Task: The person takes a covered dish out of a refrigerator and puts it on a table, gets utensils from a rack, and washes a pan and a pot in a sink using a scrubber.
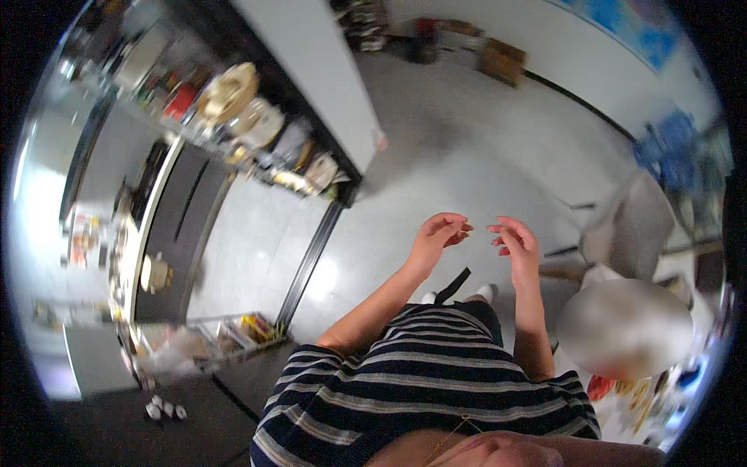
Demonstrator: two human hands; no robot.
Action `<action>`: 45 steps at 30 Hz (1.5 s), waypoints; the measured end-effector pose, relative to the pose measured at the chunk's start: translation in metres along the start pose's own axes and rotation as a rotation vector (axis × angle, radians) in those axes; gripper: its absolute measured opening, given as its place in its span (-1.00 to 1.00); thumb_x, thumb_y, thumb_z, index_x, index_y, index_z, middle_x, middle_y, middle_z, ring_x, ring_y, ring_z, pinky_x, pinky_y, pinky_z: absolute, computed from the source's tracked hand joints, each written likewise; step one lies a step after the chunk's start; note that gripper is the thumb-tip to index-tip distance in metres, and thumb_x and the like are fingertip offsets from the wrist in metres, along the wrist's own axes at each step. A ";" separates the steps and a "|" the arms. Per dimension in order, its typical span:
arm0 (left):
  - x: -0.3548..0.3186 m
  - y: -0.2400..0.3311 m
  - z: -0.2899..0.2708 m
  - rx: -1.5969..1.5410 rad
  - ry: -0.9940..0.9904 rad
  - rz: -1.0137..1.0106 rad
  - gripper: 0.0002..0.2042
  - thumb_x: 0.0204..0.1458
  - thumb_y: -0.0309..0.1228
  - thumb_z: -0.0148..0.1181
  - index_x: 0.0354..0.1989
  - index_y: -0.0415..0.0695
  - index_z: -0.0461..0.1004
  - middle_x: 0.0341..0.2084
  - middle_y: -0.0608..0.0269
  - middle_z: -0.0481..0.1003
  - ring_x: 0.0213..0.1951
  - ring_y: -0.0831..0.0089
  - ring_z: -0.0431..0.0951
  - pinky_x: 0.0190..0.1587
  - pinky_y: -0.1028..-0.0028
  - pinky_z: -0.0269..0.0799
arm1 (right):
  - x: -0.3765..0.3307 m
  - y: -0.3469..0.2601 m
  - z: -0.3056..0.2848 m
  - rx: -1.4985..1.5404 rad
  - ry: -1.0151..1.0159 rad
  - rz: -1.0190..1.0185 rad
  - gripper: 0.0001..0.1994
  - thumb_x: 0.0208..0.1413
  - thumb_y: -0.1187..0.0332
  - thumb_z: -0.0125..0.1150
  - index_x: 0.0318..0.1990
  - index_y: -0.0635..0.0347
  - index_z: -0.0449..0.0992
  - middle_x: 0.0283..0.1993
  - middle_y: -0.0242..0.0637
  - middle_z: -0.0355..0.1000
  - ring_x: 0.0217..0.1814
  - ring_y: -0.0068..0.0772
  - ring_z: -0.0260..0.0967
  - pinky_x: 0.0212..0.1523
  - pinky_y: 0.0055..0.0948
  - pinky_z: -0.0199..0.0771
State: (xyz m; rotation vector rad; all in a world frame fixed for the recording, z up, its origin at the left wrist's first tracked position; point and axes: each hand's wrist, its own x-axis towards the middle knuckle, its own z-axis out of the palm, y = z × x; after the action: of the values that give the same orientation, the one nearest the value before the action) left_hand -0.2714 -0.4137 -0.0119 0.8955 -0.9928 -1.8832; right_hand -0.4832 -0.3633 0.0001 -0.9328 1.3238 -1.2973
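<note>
Head view: a black strap (453, 286) sticks out near the centre of the frame, at the wearer's waist, just below the left hand (437, 235). That hand is raised, palm turned inward, its fingers loosely curved rather than clenched. The right hand (518, 240) faces it slightly to the right, separated by a small gap, its fingers likewise bent and relaxed. Beneath the strap spreads a navy shirt (436, 366) with pale stripes, filling the lower centre; white shoes (487, 293) peek out above its hem. Around the hands lies a smooth grey floor (436, 175). Blurred cream and red household items (253, 117) crowd the upper left. A brown cardboard box (501, 61) sits at the upper right of centre, and a blue bundle (671, 148) at the far right.
</note>
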 end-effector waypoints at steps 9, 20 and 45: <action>-0.092 0.083 -0.247 -0.251 0.589 0.284 -0.73 0.25 -0.34 0.11 0.02 -0.22 0.46 -0.13 0.18 0.58 -0.14 0.50 0.57 -0.02 0.52 0.48 | 0.101 0.029 0.331 -0.191 -0.760 0.230 -0.72 0.26 0.36 0.11 0.07 0.23 0.49 -0.12 -0.30 0.59 -0.29 -0.62 0.45 -0.32 -0.64 0.36; -0.240 0.200 -0.545 -0.445 1.218 0.479 -0.71 0.23 -0.34 0.15 0.03 -0.26 0.46 -0.13 0.09 0.59 -0.16 0.45 0.61 -0.05 0.49 0.53 | 0.124 0.080 0.784 -0.290 -1.489 0.322 -0.71 0.26 0.36 0.12 0.08 0.24 0.50 -0.13 -0.30 0.59 -0.29 -0.66 0.46 -0.36 -0.67 0.39; -0.677 0.404 -1.139 -0.409 1.803 0.776 -0.76 0.26 -0.36 0.11 0.02 -0.21 0.44 -0.13 0.13 0.59 -0.20 0.53 0.59 -0.06 0.52 0.52 | -0.073 0.175 1.605 -0.414 -1.834 0.341 -0.73 0.24 0.31 0.14 0.03 0.19 0.52 -0.16 -0.31 0.60 -0.28 -0.65 0.46 -0.32 -0.64 0.40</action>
State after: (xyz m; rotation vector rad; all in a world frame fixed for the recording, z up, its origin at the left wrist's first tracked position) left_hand 1.1093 -0.3049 -0.0162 1.1891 0.2285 -0.1459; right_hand 1.1170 -0.5889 -0.0073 -1.4405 0.1548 0.3598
